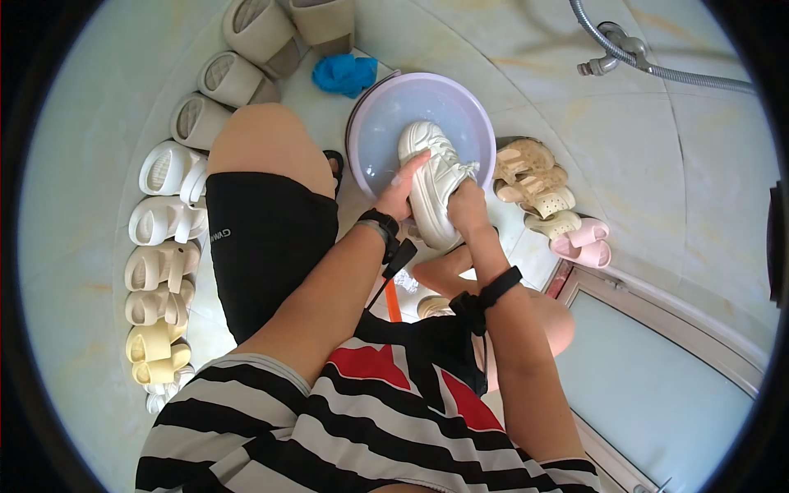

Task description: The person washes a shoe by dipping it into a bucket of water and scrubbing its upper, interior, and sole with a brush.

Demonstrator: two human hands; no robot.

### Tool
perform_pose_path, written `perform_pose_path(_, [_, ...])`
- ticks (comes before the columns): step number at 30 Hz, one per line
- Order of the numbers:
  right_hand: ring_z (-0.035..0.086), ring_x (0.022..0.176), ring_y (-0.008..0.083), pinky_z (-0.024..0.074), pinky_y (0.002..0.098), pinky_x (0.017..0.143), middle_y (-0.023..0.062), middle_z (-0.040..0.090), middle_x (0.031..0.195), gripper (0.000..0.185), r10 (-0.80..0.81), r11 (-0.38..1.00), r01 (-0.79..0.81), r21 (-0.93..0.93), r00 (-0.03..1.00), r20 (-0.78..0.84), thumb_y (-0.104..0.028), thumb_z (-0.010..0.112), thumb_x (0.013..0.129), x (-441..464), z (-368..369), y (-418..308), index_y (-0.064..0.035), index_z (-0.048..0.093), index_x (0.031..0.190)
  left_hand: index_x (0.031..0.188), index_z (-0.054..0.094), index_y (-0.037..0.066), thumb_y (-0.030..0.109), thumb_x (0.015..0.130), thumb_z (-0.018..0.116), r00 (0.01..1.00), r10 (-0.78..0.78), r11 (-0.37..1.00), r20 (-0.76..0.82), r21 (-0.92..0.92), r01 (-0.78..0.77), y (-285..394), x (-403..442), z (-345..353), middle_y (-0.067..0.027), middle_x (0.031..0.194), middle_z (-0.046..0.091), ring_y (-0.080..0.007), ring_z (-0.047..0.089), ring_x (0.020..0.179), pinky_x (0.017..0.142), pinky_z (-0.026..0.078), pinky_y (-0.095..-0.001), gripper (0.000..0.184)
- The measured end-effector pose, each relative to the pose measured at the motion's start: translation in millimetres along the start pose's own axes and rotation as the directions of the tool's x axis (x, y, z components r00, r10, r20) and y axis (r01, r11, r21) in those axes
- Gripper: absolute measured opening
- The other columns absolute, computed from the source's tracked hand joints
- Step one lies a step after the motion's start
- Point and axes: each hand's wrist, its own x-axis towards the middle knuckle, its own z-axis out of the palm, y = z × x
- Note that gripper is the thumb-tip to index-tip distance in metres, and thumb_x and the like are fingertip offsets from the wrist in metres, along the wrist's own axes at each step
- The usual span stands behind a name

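Observation:
A white lace-up sneaker (429,181) is held over a lilac bucket (491,148) that has cloudy bluish water in it. My left hand (398,191) grips the shoe's left side, its thumb lying along the edge of the sole and upper. At the shoe's ankle opening, my right hand (468,207) is closed on the collar. Its fingertips are hidden inside or behind the shoe, so I cannot see whether they hold anything else. The sneaker's toe points away from me, above the water.
Several beige slides (255,29) and white sandals (168,168) line the left wall. A blue crumpled bag (345,75) lies behind the bucket. Fluffy tan slippers (526,164) and pink slippers (582,243) stand to the right, near a glass-panelled door (657,370). A metal shower hose (682,74) hangs at upper right.

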Motion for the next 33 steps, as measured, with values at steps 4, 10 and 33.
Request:
perform_pose_path(4, [0.06,0.065,0.0336,0.0481,0.0382,0.063,0.0208,0.062,0.072,0.025,-0.283,0.953,0.266,0.144,0.953,0.107,-0.014,0.051,0.09,-30,-39,15,0.0022,0.062,0.107,0.123,0.055,0.005,0.048,0.088,0.059,0.991,-0.021,0.998,0.131,-0.049,0.027,0,6,-1,-0.0123,0.113,0.063,-0.0249,0.062,0.098,0.088,0.05,-0.0381,0.056])
perform_pose_path(10, [0.041,0.052,0.0075,0.0366,0.0275,0.048,0.0027,0.047,0.059,0.023,-0.057,0.802,-0.214,0.558,0.902,0.428,-0.019,0.053,0.093,-63,-71,-5,-0.0024,0.064,0.105,0.125,0.052,0.005,0.059,0.091,0.041,0.973,-0.019,0.992,0.232,-0.12,0.048,7,0,11,-0.0134,0.111,0.063,-0.0257,0.064,0.097,0.088,0.051,-0.0393,0.065])
perform_pose_path(33, [0.028,0.042,-0.0007,0.0208,0.0179,0.037,-0.0117,0.036,0.057,0.037,0.012,0.679,-0.252,0.69,0.943,0.332,-0.025,0.053,0.097,-73,-65,0,-0.009,0.056,0.131,0.118,0.057,0.004,0.051,0.091,0.049,0.96,0.048,0.971,0.276,-0.237,0.02,1,2,-2,-0.012,0.106,0.064,-0.0244,0.064,0.092,0.086,0.051,-0.0365,0.055])
